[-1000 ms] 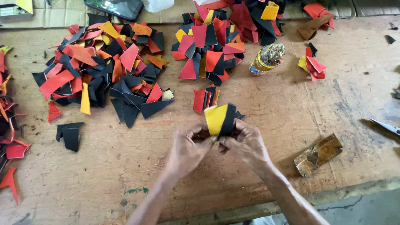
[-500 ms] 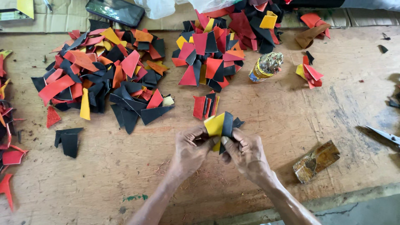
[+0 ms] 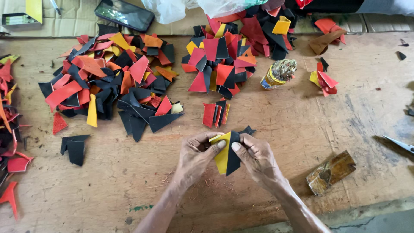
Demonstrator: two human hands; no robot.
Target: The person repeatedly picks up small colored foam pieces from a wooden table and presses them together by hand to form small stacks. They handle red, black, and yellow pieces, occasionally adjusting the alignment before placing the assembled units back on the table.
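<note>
Seen from above, two bare hands meet just over the near part of a scuffed wooden worktop (image 3: 108, 181). The left hand (image 3: 196, 157) and the right hand (image 3: 256, 159) together pinch a small bundle of flat cut pieces, a yellow triangular piece (image 3: 223, 155) laid against a black pointed piece (image 3: 234, 157). The fingers of both hands are closed narrowly on the bundle, thumbs pressing on its front from either side, so the pieces stand between the two hands, pointing down toward the near edge.

To the right of the right hand, a brown glossy rectangular block (image 3: 331, 172) lies on the worktop near its front edge, apart from the hand. Further right, the metal tip of a tool (image 3: 399, 143) pokes in from the side. To the left, a lone black folded scrap (image 3: 75, 147) lies on bare wood, with open room around it and in front of the hands.

Just beyond the hands sits a small stack of red and black strips (image 3: 215, 114). Farther back are two big heaps of red, orange, yellow and black cut scraps, one at left (image 3: 112, 82) and one at centre (image 3: 224, 60), with a glue-crusted yellow tin (image 3: 278, 74) beside the centre heap. At the far edge lies a dark mobile phone (image 3: 125, 14).
</note>
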